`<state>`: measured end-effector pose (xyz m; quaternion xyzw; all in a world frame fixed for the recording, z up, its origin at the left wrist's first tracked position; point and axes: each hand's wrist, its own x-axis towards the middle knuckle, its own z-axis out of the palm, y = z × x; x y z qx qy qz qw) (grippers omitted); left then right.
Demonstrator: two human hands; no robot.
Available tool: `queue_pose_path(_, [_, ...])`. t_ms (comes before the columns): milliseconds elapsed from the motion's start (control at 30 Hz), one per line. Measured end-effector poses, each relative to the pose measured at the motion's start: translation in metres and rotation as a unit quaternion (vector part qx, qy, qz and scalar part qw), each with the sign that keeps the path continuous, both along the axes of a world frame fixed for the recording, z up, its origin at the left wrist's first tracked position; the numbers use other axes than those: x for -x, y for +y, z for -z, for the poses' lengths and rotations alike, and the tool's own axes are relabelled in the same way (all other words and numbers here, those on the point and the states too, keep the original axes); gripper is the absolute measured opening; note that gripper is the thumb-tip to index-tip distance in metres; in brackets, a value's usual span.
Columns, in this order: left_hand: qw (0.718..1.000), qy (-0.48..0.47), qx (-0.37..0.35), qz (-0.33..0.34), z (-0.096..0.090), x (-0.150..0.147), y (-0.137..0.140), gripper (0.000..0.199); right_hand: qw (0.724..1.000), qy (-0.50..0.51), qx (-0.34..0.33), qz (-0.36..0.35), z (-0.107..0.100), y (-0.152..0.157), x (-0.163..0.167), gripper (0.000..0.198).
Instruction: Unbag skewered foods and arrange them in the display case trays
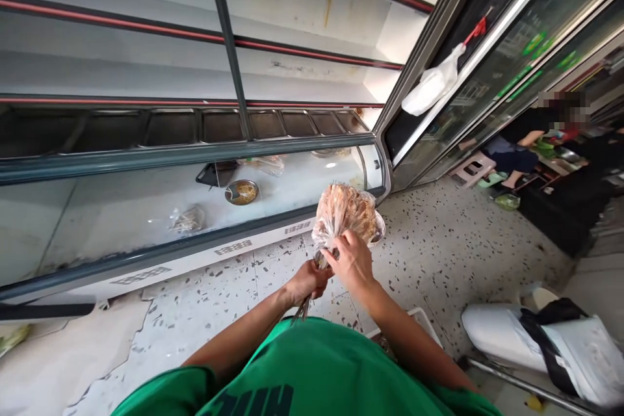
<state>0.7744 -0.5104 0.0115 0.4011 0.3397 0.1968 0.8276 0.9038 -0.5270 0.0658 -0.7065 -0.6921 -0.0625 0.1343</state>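
A clear plastic bag full of orange-brown food, whose kind I cannot make out, is held out in front of my green shirt. My left hand is closed around the gathered neck of the bag, and loose plastic ends hang below the fist. Just above it, my right hand pinches the twisted plastic close to the full part. Partly hidden behind the bag is a pale round bowl or basin.
A glass display case with metal trays runs along the front; a round dish and a small bag lie inside. A white bag hangs at its right. A person sits beyond the glass. White-wrapped bundles stand right.
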Motion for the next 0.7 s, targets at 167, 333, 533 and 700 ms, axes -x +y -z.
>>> queue_pose_path(167, [0.998,0.033,-0.025,-0.036,-0.001,0.019,0.014,0.052,0.987,-0.109,0.117,0.026,-0.009,0.039,0.05,0.019])
queue_pose_path(333, [0.999,0.01,-0.004,-0.039,0.005,0.037,0.029,0.054,0.99,0.037,0.133,-0.021,-0.015,0.055,0.049,0.015])
queue_pose_path(533, [1.0,-0.006,0.02,0.002,0.011,0.036,0.053,0.055,0.773,0.578,0.26,-0.023,-0.048,0.048,0.003,0.022])
queue_pose_path(700, [0.997,-0.014,0.049,0.056,0.016,-0.001,0.07,0.057,0.655,0.732,0.184,0.037,-0.054,0.055,-0.073,0.016])
